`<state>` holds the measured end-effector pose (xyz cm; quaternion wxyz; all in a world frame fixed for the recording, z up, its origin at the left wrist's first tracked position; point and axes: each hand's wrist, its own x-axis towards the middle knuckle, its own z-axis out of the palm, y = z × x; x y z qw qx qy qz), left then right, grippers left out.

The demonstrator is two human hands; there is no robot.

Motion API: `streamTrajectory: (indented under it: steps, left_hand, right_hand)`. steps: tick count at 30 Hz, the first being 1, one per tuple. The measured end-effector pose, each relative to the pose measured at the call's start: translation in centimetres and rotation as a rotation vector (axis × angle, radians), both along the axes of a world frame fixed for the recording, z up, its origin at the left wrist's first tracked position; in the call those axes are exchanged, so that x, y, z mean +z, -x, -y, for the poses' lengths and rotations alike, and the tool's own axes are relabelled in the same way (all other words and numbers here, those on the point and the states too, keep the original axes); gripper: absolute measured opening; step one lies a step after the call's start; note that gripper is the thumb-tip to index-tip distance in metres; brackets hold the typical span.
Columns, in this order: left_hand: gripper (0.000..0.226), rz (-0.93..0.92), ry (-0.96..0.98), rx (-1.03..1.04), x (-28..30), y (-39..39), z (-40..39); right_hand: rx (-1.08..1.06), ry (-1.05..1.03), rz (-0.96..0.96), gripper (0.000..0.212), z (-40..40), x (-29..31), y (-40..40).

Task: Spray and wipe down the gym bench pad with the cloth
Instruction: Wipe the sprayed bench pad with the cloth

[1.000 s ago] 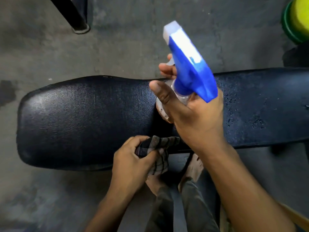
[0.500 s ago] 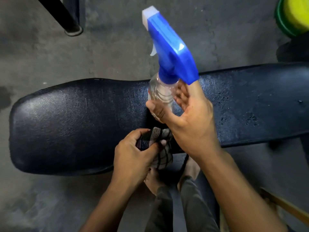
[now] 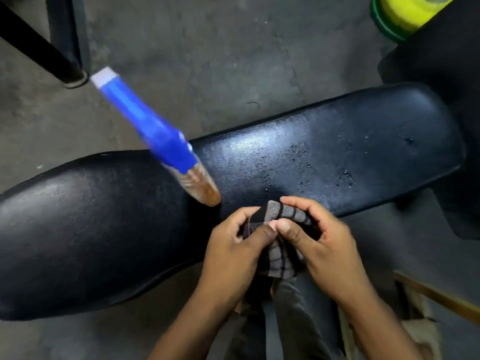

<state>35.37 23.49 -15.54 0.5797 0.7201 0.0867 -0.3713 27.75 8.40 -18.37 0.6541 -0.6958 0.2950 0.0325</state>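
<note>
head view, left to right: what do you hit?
Black metal leg → spray bottle on the bench pad → left hand → cloth → right hand → yellow-green object.

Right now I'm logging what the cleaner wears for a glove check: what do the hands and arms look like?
Both hands are bare: the left hand and right hand show no gloves, rings or watch. Both forearms are uncovered up to the frame edge, no sleeves visible.

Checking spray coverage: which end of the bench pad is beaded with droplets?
The narrower right end of the bench pad, beyond the cloth: droplets speckle it, while the wider left end past the spray bottle shows none.
</note>
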Motion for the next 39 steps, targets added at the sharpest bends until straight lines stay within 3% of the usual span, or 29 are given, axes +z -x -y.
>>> streamTrajectory:
  steps: [5,10,15,18,21,25,28,36,39]
  left_hand:
    - [0.016,0.041,-0.01,-0.121,-0.5,-0.3,5.0]
    - [0.03,0.174,-0.128,-0.297,-2.2,-1.5,11.6]
    - [0.041,0.288,-0.114,-0.413,-4.1,-3.8,20.1]
    - [0.041,0.495,-0.151,-0.563,-6.1,-5.9,25.3]
    - [0.051,0.876,-0.463,-0.707,-8.3,-8.6,28.1]
    - [0.059,1.043,-0.619,-0.891,-10.9,-9.7,28.5]
    - [0.058,1.122,-0.638,-0.903,-12.5,-9.7,28.0]
    - [0.058,1.152,-0.693,-0.908,-13.3,-10.0,28.0]
    - [0.06,1.142,-0.716,-0.899,-13.4,-10.1,28.4]
  right_hand:
    - [-0.198,-0.006,0.02,0.03,4.8,0.3,1.3]
    - [-0.308,0.12,0.02,0.004,10.0,-0.8,1.4]
    - [-0.489,0.324,0.014,0.013,16.7,-2.4,-0.6]
    - [-0.546,0.503,-0.006,0.024,21.5,-3.5,-2.1]
    - [-0.386,0.851,-0.168,0.044,24.2,-5.0,-2.7]
    - [-0.03,1.046,-0.149,0.048,23.7,-7.0,-2.3]
    - [0.202,1.105,-0.27,0.056,23.4,-8.5,-2.3]
    - [0.009,1.065,-0.44,0.065,30.6,-9.3,-7.5]
    - [0.094,1.052,-0.423,0.071,31.6,-8.5,-10.6]
